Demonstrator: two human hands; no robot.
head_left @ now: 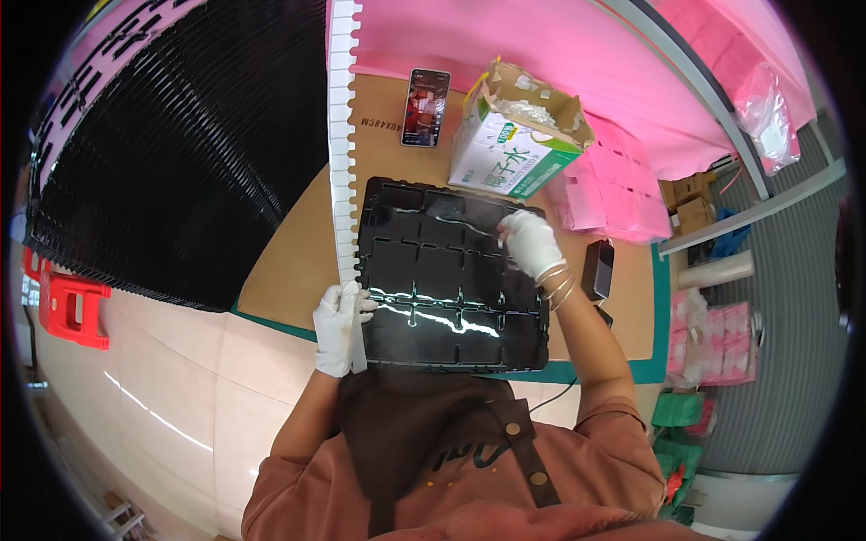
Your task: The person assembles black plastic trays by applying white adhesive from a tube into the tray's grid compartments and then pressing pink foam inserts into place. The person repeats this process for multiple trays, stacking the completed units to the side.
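Observation:
In front of me lies a glossy black plastic tray (442, 269), moulded into several shallow rectangular sections. My left hand (339, 332), in a white glove, is closed at the tray's left edge around the lower end of a long white strip (342, 135). That strip has a notched right edge and runs away from me alongside the tray. Over the tray's far right part is my right hand (534, 245), gloved too, its fingers bent together. Whatever those fingertips may pinch is too small to make out.
A torn-open carton (516, 149) with white scraps inside stands behind the tray, beside a phone (425, 108) with a lit screen. Pink packs (613, 194) and a black device (597, 269) lie rightward. Stacked black trays (180, 162) fill the left; a red stool (77, 307) stands below.

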